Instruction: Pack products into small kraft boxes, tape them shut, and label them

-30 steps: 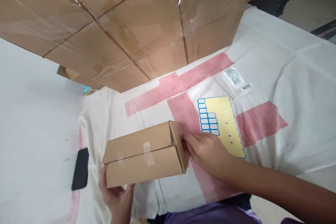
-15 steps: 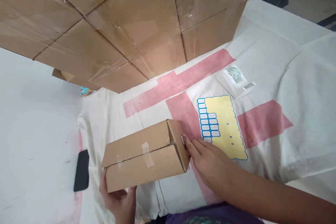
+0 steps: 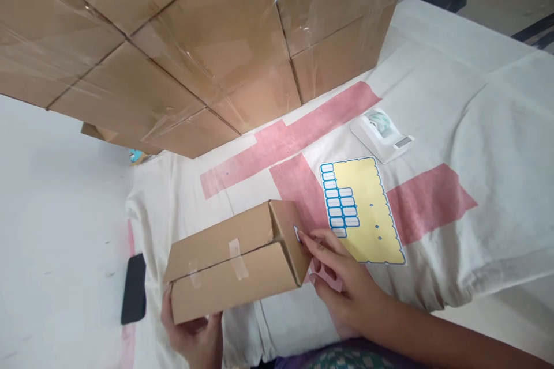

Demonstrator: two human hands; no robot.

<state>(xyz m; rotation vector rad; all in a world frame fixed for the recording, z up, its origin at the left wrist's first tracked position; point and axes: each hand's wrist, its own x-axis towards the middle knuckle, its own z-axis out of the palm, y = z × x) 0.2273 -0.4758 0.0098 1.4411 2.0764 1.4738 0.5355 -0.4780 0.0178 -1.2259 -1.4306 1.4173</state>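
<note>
A brown cardboard box [image 3: 229, 262] with strips of clear tape over its top seam lies tilted in front of me. My left hand [image 3: 193, 337] grips its lower left end, thumb and fingers on either side of the corner. On the box's right end is a small white and blue sticker [image 3: 297, 233]. My right hand [image 3: 341, 277] is beside that end, its fingers loosely bent and apart, one fingertip at the sticker's edge. Right of the box lies a yellow sticker sheet [image 3: 366, 207] with blue-bordered white labels down its left side.
Large taped cardboard boxes [image 3: 208, 40] stand stacked along the back. A white tape dispenser [image 3: 383, 135] sits beyond the sheet. At the left lies a black phone [image 3: 134, 289]. Pink strips [image 3: 428, 202] mark the white cloth [image 3: 497, 155].
My right hand's fingers have lifted from the box end and spread, showing more of the sticker. The view has shifted slightly. My left hand keeps its hold on the box.
</note>
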